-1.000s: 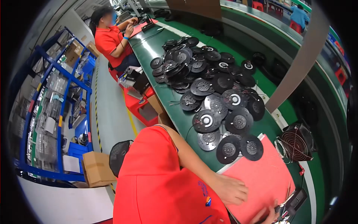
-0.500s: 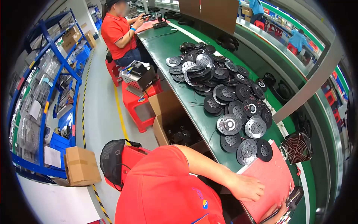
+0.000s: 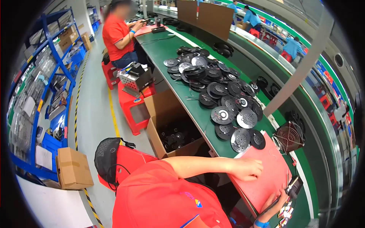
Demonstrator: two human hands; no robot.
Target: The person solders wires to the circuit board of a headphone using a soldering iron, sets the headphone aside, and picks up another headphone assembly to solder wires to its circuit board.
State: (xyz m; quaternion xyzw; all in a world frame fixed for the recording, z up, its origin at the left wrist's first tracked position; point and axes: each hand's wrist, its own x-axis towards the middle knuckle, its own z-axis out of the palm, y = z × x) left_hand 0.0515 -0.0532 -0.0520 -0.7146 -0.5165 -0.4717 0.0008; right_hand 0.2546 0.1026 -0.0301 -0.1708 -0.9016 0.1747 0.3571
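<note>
My left hand [image 3: 248,169] is over the pink mat [image 3: 266,161], its fingers curled inward; whatever may be between them is hidden. Lower down, my right hand [image 3: 276,202], with a blue band [image 3: 261,223] at the wrist, closes around a slim dark tool [image 3: 271,206], whose kind I cannot make out. A black object [image 3: 295,187] with a pale strip is by its fingertips. Beyond the mat lies a heap of round black speaker-like discs with wires, including a grey-faced disc [image 3: 240,140] and a black disc [image 3: 257,139] at the mat's edge.
A small fan [image 3: 289,136] with a wire grille stands behind the mat. Small parts [image 3: 286,214] lie near my right hand. An open carton [image 3: 154,133] with black parts is beside the bench. A co-worker in red [image 3: 118,36] sits farther along, near red stools [image 3: 131,108].
My left hand has gone from flatter fingers on the mat to curled ones. My right hand and wristband show more fully. The whole view has shifted a little.
</note>
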